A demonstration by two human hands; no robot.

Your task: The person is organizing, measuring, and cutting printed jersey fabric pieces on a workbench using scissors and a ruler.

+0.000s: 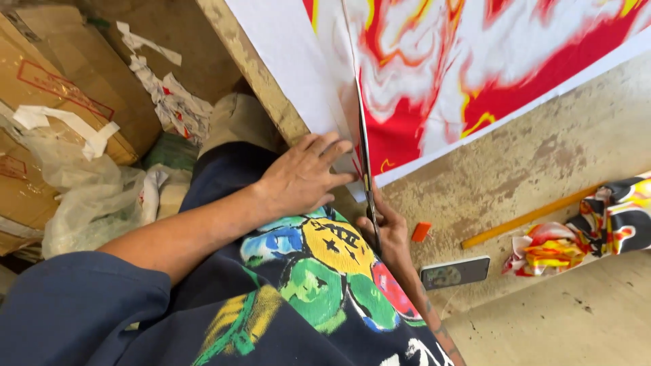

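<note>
The big sheet (475,61) lies flat on the worn table (556,156), with its near edge hanging just over the table's side. It is white round the rim and red, yellow and white inside. It looks thin, light and floppy — I think it would slide or wrinkle if nobody pressed on it. The left hand (302,177) lies flat on the white rim with fingers spread, pressing down and not gripping. The right hand (388,234) is closed round the handles of the scissors (364,149), and the blades are partway into the sheet. A good place to hold it is flat, right beside the cut.

Count them — one sheet, one pair of scissors, one orange stick (529,218), one small orange block (421,231), one phone (455,272), one crumpled scrap (542,256), and two cardboard boxes (61,81).
</note>
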